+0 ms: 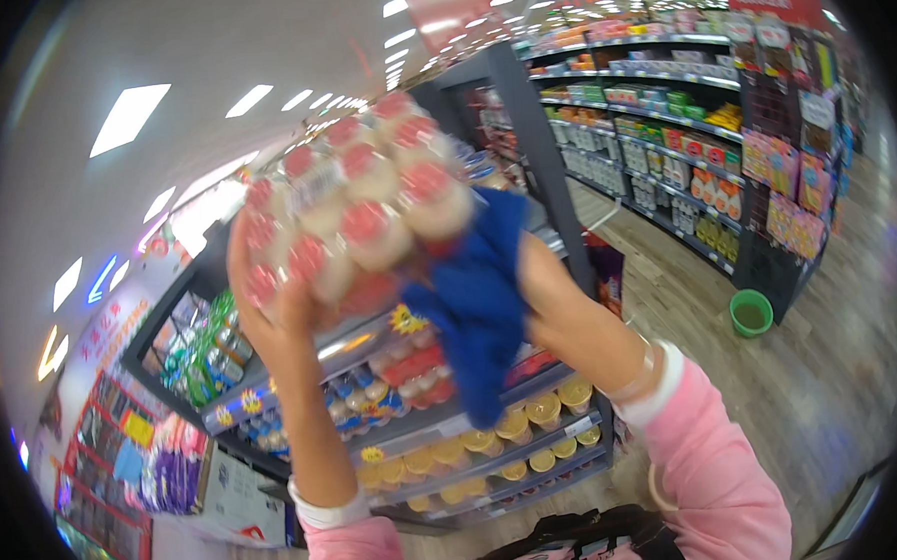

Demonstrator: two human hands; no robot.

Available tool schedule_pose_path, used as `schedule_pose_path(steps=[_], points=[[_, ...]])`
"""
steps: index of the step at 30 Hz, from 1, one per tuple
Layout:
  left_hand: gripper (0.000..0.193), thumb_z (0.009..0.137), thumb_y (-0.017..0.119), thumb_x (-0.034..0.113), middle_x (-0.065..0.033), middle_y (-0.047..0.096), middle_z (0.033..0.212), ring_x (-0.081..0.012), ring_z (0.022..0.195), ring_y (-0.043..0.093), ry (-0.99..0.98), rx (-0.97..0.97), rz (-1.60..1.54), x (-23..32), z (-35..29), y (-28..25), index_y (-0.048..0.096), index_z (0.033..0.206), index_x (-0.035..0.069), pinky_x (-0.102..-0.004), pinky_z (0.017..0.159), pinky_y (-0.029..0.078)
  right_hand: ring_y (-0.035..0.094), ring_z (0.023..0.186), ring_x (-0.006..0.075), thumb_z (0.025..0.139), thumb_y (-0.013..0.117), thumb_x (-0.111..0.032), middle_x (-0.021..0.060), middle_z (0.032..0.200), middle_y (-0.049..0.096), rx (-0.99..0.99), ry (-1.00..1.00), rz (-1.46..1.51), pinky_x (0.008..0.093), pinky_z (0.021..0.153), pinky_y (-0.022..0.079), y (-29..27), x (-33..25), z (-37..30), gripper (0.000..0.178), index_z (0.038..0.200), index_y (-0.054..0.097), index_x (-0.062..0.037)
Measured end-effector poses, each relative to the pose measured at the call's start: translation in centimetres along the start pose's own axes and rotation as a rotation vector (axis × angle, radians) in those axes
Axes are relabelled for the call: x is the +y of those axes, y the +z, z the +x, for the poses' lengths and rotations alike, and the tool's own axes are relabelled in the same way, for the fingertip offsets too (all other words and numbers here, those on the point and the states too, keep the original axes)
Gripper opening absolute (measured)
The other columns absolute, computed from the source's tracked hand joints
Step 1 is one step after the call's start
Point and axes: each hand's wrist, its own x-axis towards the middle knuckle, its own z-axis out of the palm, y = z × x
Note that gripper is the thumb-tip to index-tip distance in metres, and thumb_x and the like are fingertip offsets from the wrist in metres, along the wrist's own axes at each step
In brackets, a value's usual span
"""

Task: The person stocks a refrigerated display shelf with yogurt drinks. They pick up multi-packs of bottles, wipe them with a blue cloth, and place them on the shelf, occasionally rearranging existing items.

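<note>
Aisle shelving (777, 281) is standing well beyond the right hand (542, 276), its tiers bearing boxes, bottles and packets. A display unit (415, 440) is standing ahead of both hands, extending below them, with bottles and cups filling its lower shelves. A wrapped pack (375, 238) of pale bottles is occupying the space between the hands; clear film is enclosing the bottles, and the pack is tilting and blurring. The left hand (262, 318) is gripping its left side, thumb toward the viewer. A blue cloth (482, 314) is hanging beside the right hand, covering most of it; whether those fingers are closing on anything, I cannot tell. The pack itself is blocking the view of the unit's upper part. A green bucket (754, 333) is sitting on the floor, out to the right of the right hand; its contents are not reading clearly. Green packs of cans (212, 355) are lying left of the left hand. Yellow-lidded cups (515, 424) are lining shelves below the cloth. Pink caps (362, 164) are topping the pack's bottles.
</note>
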Motion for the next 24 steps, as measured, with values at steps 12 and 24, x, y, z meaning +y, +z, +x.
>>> schedule_pose_path(steps=[12,24], points=[[0.049,0.079,0.073,0.022,-0.0132,0.053,0.127,-0.0300,0.119,0.047,0.345,-0.175,0.581,-6.3,4.9,5.6,0.057,0.122,0.006,-0.0383,0.099,0.037,0.058,0.062,0.0161,0.097,0.051,-0.027,0.0059,0.077,0.060,0.213,0.163,-0.091,0.0311,0.053,0.048,-11.3,1.4,-1.6,0.023,0.102,0.058,-0.0058],[0.056,0.086,0.066,0.030,-0.0194,0.053,0.130,-0.0375,0.123,0.046,0.498,-0.422,0.934,-12.4,7.3,6.8,0.047,0.132,0.003,-0.0427,0.105,0.034,0.058,0.096,0.0388,0.087,0.049,-0.015,0.0293,0.102,0.059,0.250,0.458,-1.105,0.0441,0.084,0.045,-24.3,11.1,-16.2,0.029,0.104,0.056,0.0065]])
